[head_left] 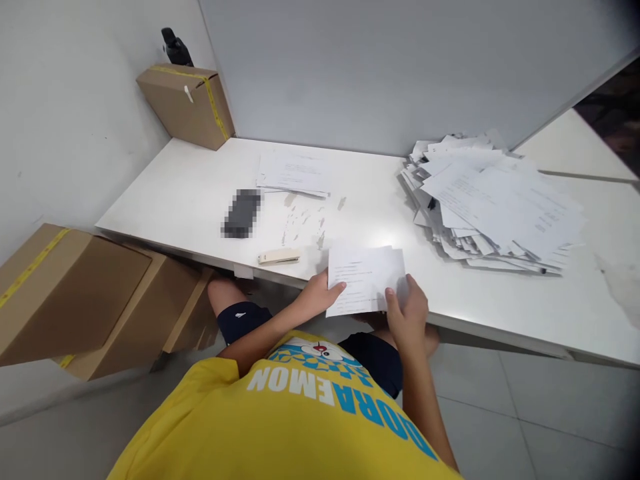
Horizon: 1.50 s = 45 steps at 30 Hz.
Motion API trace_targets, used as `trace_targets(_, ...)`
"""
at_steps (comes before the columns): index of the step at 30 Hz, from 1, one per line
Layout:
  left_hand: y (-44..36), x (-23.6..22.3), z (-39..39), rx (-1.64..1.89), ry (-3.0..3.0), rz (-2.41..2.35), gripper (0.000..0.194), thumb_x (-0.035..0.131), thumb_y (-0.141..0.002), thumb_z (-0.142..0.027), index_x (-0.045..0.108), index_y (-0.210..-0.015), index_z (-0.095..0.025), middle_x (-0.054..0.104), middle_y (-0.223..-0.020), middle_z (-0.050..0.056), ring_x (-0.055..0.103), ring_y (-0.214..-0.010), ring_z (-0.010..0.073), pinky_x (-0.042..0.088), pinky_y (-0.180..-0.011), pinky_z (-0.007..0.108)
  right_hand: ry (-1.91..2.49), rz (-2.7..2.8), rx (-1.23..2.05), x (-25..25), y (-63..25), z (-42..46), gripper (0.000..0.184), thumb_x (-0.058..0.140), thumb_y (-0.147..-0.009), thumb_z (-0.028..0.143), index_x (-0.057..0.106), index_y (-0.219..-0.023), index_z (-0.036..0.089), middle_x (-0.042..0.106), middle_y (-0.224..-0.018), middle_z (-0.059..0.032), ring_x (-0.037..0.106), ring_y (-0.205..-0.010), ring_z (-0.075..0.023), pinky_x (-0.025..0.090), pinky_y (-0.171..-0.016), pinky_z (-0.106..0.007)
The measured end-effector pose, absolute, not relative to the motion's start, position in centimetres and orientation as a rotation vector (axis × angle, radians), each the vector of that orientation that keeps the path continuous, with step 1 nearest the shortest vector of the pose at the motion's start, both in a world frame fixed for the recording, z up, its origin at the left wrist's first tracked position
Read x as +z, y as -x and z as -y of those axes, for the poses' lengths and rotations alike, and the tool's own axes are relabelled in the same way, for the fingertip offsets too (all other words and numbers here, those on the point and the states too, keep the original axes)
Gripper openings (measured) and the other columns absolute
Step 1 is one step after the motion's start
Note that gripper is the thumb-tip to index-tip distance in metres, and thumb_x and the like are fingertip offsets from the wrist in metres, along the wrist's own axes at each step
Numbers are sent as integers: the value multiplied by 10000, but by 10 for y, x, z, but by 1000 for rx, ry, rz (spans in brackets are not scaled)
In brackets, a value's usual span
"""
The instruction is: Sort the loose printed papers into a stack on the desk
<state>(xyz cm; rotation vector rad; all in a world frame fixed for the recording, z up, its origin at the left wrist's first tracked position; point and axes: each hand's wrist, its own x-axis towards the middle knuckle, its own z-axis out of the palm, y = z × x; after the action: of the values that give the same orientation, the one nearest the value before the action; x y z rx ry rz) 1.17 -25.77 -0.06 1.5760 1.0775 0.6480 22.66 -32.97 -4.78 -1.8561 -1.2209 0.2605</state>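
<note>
Between my two hands are printed paper sheets (pixel 367 277), held at the front edge of the white desk. My left hand (pixel 319 295) grips their left edge, thumb on top. On the right edge my right hand (pixel 407 308) is closed the same way, its fingers hidden behind the paper. A cream stapler (pixel 279 256) lies on the desk just left of the sheets. Farther back sits a small, neat stack of printed papers (pixel 295 172). To the right rises a large, untidy heap of papers (pixel 493 207), with a few dark clips showing in it.
A blurred dark object (pixel 242 213) lies on the white desk (pixel 165 193) left of centre. At the back left corner stands a taped cardboard box (pixel 187 103) with a black bottle (pixel 177 48) behind it. More cardboard boxes (pixel 90 293) stand on the left. A grey partition (pixel 380 73) borders the back.
</note>
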Motion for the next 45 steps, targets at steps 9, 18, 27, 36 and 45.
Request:
trace_targets(9,-7,17,229,803,-1813,-802,465,405,-1003,-491,593,-1345,-238,659,-1325,79,580,-1272,291,463,-1072,408,1485,712,478,-27,-235,318,674,709,-745,403,486,-1355,222,592,-1084,-53,607,-1013,-207,482,-971,-435)
trace_targets(18,-6,-10,210,1185,-1784,-725,482,501,-956,-552,543,-1297,-215,691,-1155,122,653,-1079,232,481,-1016,433,1354,774,494,-21,-233,296,357,654,-697,269,594,-1046,226,635,-926,-22,646,-956,-227,478,-935,-445)
trace_targets(27,-7,-15,210,1207,-1705,-914,496,448,-946,-628,531,-1201,-211,646,-1120,115,612,-1080,244,471,-975,391,1377,643,429,-20,-231,289,243,695,-726,332,626,-916,198,635,-878,-6,608,-906,-199,471,-902,-391)
trace_targets(36,-7,-14,209,1096,-1753,-894,424,428,-985,-546,527,-1234,-217,642,-1160,109,609,-1096,237,455,-990,366,1443,703,501,-23,-234,289,320,702,-690,399,640,-933,199,667,-863,-23,626,-874,-221,480,-852,-395)
trace_targets(45,-11,-20,209,1089,-1664,-1015,537,439,-968,-560,438,-1364,-198,653,-1146,128,618,-1041,246,484,-890,353,1577,736,543,-23,-245,291,303,687,-696,411,677,-881,171,661,-792,-14,581,-775,-180,449,-729,-314)
